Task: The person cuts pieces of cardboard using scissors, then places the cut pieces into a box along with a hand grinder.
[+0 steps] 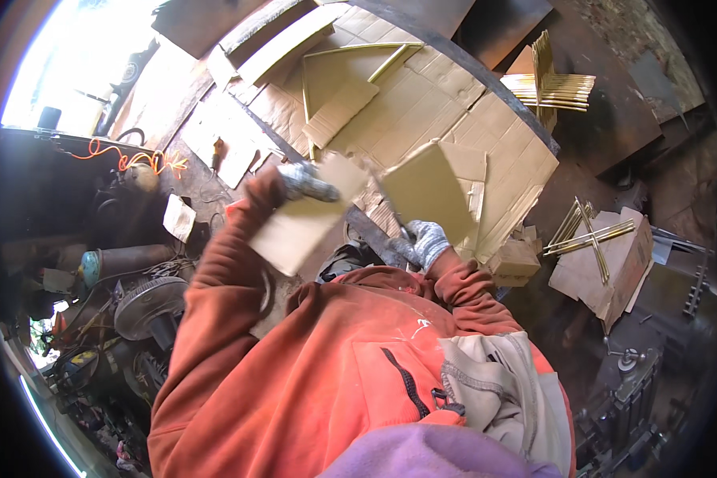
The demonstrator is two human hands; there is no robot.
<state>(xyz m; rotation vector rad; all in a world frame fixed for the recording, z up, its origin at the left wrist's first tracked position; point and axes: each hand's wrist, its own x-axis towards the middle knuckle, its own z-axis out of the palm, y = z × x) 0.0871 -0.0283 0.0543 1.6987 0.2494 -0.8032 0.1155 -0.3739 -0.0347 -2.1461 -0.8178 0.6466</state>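
My left hand (307, 182), in a grey-white glove, grips the upper part of a tan cardboard piece (299, 233). The piece is tilted and slightly blurred in front of my body. My right hand (427, 242), gloved too, is closed at the near edge of a larger tan cardboard sheet (426, 193); whatever is between its fingers is hard to make out. A strip with a torn, corrugated edge (376, 209) lies between the two hands. Beyond them a thin gold-coloured frame (305, 88) rests on the cardboard-covered table (432, 80), with a small cardboard piece (341, 111) over it.
Bundles of gold-coloured rods (546, 84) lie at the far right; more rods (593, 239) rest on a cardboard box (605, 275). A smaller box (513, 261) stands by my right forearm. At left are an orange cord (127, 155), a yellow-handled tool (217, 153) and a round fan-like machine (147, 307).
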